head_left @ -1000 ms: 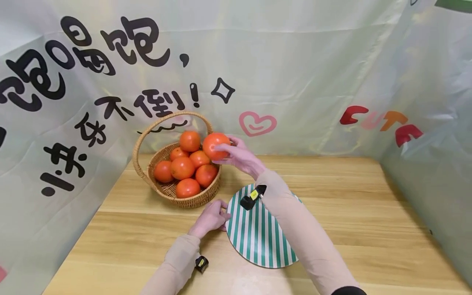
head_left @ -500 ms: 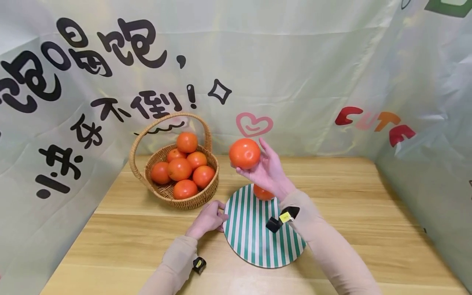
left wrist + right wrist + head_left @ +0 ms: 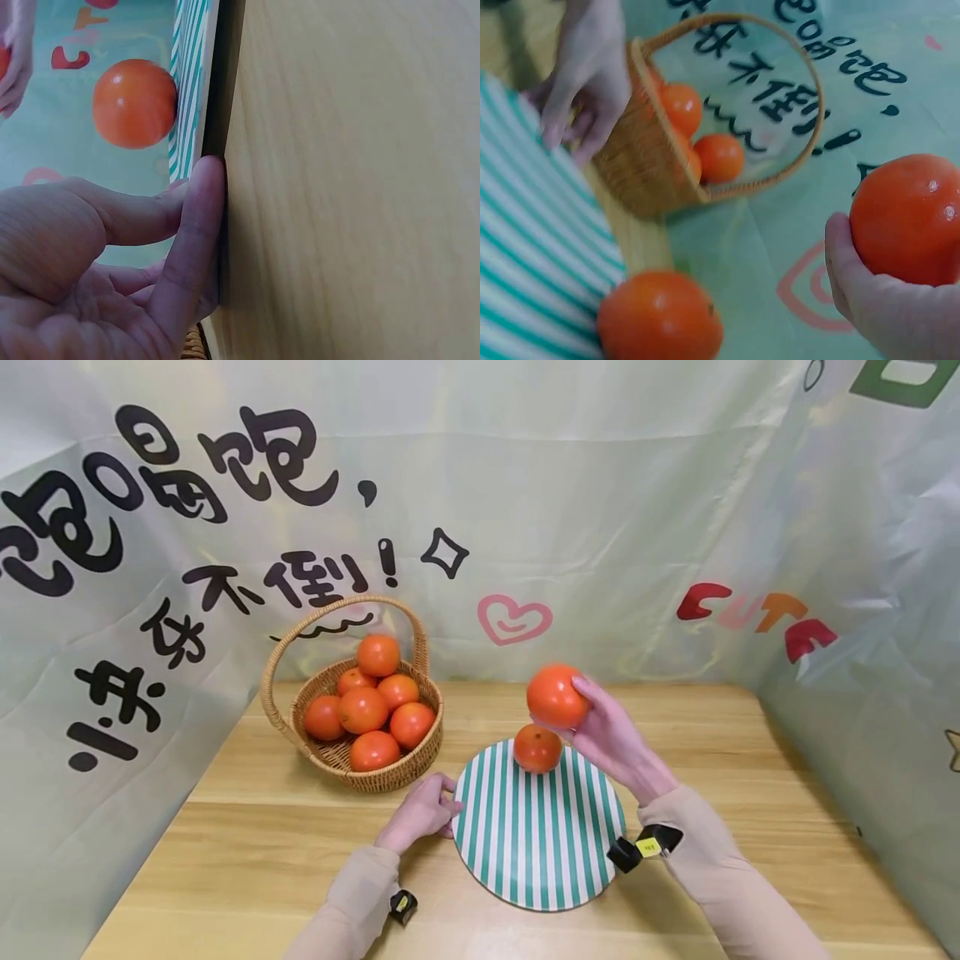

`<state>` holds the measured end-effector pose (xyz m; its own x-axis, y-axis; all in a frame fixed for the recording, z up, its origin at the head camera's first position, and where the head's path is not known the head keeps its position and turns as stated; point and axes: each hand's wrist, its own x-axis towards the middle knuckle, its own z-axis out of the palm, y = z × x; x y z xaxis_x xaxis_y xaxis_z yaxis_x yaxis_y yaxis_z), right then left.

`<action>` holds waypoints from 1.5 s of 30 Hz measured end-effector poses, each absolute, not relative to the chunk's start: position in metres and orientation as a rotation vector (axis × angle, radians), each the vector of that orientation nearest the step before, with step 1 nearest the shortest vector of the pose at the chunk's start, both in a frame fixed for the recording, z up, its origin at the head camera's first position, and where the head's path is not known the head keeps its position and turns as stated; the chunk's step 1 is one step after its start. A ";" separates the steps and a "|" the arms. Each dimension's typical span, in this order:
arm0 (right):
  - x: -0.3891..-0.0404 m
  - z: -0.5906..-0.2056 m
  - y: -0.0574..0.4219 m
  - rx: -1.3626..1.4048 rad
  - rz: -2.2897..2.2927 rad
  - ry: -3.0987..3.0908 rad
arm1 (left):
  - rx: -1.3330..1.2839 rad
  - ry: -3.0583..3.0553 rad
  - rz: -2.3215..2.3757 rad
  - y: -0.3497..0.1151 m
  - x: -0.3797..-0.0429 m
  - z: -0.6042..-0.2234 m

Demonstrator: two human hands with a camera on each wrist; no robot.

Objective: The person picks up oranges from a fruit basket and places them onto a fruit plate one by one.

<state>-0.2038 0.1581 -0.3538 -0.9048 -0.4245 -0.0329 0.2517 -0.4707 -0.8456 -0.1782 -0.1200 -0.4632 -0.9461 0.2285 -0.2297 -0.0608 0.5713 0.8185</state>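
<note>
My right hand (image 3: 611,735) holds a glossy, round orange-red fruit (image 3: 557,697) with fingers and thumb around its side, above the back of a round green-and-white striped board (image 3: 525,843). A second orange-red fruit (image 3: 537,748) sits on the board near its far edge; its stem mark shows in the right wrist view. At the board's left edge is my left hand (image 3: 422,810). In the left wrist view that hand's thumb (image 3: 142,217) lies on the striped side and a finger presses against the rim, pinching it.
Left of the board stands a wicker basket (image 3: 393,777) with a tall arched handle (image 3: 272,681), holding several similar fruits (image 3: 363,710). The wooden table (image 3: 720,793) is bounded by printed cloth walls (image 3: 615,527) at the back and both sides.
My right hand has carried the fruit from over the basket rightward to above the board, uncovering the fruit lying there. My left hand stays at the board's edge.
</note>
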 end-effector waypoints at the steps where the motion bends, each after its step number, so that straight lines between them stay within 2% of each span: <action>1: -0.201 -0.356 0.163 -0.271 -2.364 1.426 | 0.135 2.495 1.319 -0.120 -0.178 -0.464; 5: -0.193 -0.366 0.180 -0.328 -2.272 1.846 | 0.133 2.489 1.330 -0.120 -0.177 -0.465; 11: -0.184 -0.376 0.203 -0.415 -1.829 2.614 | 0.135 2.484 1.322 -0.119 -0.178 -0.464; 18: -0.184 -0.384 0.210 -0.483 -1.502 2.936 | 0.124 2.486 1.315 -0.120 -0.178 -0.463; 29: -0.189 -0.403 0.212 -0.418 -1.231 3.047 | 0.122 2.503 1.300 -0.120 -0.178 -0.463; 45: -0.194 -0.432 0.209 -0.343 -1.169 2.973 | 0.137 2.501 1.307 -0.122 -0.177 -0.463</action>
<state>-0.1942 0.2087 -0.4317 -0.9748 -0.1713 0.1433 -0.2230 0.7127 -0.6651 -0.1773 -0.1218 -0.4628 -0.9457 0.2278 -0.2318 -0.0603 0.5780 0.8138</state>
